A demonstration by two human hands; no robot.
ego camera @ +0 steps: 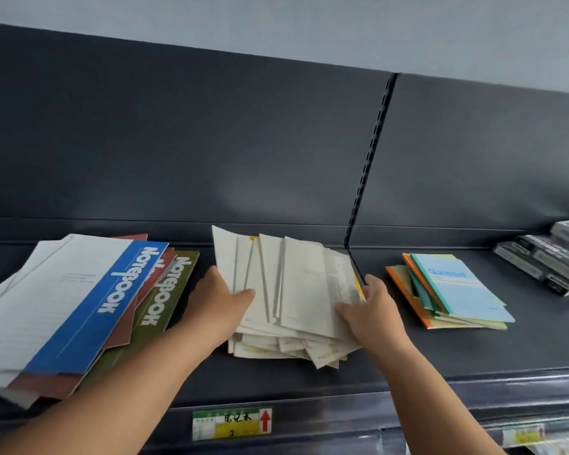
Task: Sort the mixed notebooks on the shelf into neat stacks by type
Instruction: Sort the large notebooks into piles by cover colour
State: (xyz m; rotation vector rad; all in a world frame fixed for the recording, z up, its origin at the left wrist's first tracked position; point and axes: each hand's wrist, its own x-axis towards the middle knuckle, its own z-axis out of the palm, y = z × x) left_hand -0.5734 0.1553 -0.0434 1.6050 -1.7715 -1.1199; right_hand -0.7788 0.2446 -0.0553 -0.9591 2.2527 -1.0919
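A loose pile of thin white notebooks (296, 290) lies in the middle of the dark shelf (473, 353), its upper books fanned and tilted up. My left hand (222, 300) grips the pile's left side, thumb on top. My right hand (372, 307) holds the right side, thumb over the top cover. To the left lies a splayed heap of large notebooks (79, 307) with blue, red and olive covers marked "Notebook". On the right is a small untidy stack of light blue, teal and orange notebooks (454, 287).
Grey boxed items (546, 257) are stacked at the far right of the shelf. A slotted upright (368, 165) divides the dark back panel. A green and yellow price label (232, 421) sits on the shelf's front rail.
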